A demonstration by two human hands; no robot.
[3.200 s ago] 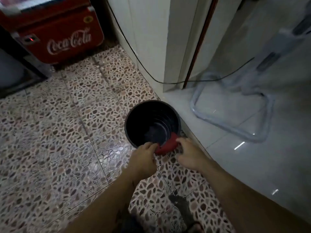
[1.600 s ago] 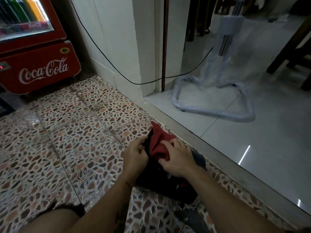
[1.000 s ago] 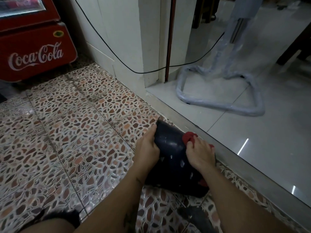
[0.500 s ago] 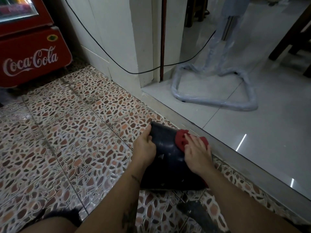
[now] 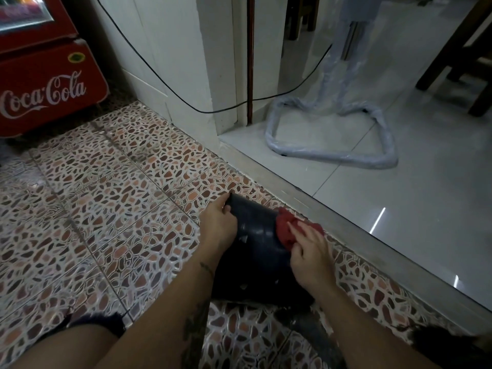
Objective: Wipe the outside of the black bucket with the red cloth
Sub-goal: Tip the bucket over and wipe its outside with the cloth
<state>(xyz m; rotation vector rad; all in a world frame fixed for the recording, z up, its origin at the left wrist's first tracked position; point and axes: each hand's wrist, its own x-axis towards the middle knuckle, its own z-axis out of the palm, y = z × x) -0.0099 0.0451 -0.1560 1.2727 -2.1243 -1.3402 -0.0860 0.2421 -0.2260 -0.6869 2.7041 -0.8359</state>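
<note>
1. Seen from the head camera, the bucket (image 5: pixel 259 251) is laid on its side on the pebble-pattern floor (image 5: pixel 106 209), just beside the grey sill (image 5: pixel 346 225) that divides this floor from the pale tiles (image 5: pixel 412 182).
2. The bucket's far end is gripped by the left hand (image 5: pixel 218 225): the fingers are curled over its edge and the palm is pressed on the dark wall.
3. The cloth (image 5: pixel 288 230) is bunched on the upper right side of the bucket, against its outer wall.
4. The cloth is held down by the right hand (image 5: pixel 308 255), whose fingers are laid nearly flat and slightly spread over it; only the far part of the cloth is left showing beyond the fingertips.
5. Both forearms are stretched in from the bottom edge, with the bucket between them.
6. A red cooler (image 5: pixel 45 89) is seen at the upper left, well apart from the bucket.
7. A black cable (image 5: pixel 165 83) is draped across the white wall (image 5: pixel 181 49).
8. A plastic-wrapped stand (image 5: pixel 332 153) is set on the pale tiles beyond the sill.
</note>
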